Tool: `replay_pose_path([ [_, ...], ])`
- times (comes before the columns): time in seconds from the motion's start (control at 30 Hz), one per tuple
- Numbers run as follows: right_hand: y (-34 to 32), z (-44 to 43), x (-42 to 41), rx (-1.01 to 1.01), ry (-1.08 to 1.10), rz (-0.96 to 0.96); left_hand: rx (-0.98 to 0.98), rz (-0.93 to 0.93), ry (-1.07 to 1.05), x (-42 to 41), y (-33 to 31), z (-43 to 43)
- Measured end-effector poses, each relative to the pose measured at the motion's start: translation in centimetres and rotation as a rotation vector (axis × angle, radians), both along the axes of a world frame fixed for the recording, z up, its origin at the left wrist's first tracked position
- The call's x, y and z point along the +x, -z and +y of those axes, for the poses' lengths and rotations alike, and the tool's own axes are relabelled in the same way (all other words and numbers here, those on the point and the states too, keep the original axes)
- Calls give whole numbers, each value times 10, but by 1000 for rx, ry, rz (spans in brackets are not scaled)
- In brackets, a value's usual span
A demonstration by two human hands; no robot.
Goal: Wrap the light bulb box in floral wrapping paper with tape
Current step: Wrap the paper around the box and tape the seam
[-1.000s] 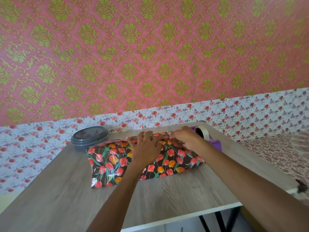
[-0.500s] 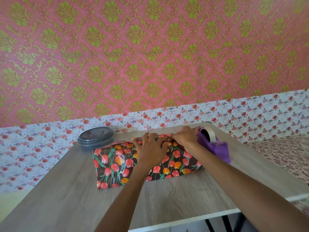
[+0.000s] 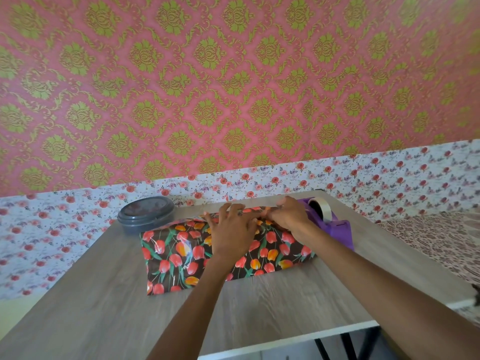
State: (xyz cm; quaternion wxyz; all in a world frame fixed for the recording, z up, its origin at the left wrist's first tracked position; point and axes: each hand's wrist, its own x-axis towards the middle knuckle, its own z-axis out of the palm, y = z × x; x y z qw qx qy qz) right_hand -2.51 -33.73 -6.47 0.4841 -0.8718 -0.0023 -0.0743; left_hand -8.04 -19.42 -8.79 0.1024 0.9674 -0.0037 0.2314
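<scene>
The floral wrapping paper (image 3: pixel 176 253) already covers the light bulb box (hidden underneath) in the middle of the desk (image 3: pixel 104 294). The left hand (image 3: pixel 233 229) presses flat on top. The right hand (image 3: pixel 288 216) is at the far seam, and I cannot tell its grip. Taping from the tape dispenser (image 3: pixel 335 224) and folding the ends likely remain.

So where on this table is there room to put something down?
The near strip of table in front of the wrapped box is bare, though both forearms cross it. The left side, in front of the grey container, is free too. The far edge is crowded: container, left hand, right hand, purple tape dispenser.
</scene>
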Motion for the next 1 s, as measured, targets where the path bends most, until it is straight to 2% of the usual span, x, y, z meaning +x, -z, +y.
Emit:
replay_pose_path([
  [0.27,-4,-2,-3,-67,-5,-6,-74,-13,36,0,-1,0],
  [0.47,4,-33,1,48,18,-48,-104,-78,33,0,1,-4],
  [0.57,12,-64,7,-178,80,-244,-67,-107,51,-3,5,-13],
  [0.63,18,-91,13,-341,144,-300,-80,-126,70,-5,8,-17],
  [0.73,29,-130,25,-545,254,-240,-24,-138,52,-7,13,-24],
  [0.8,35,-147,30,-580,240,-109,24,-146,24,-7,17,-26],
  [0.87,36,-154,33,-459,180,4,40,-154,5,-6,19,-28],
  [1.0,20,-150,31,94,168,266,61,-178,-22,-3,22,-31],
])
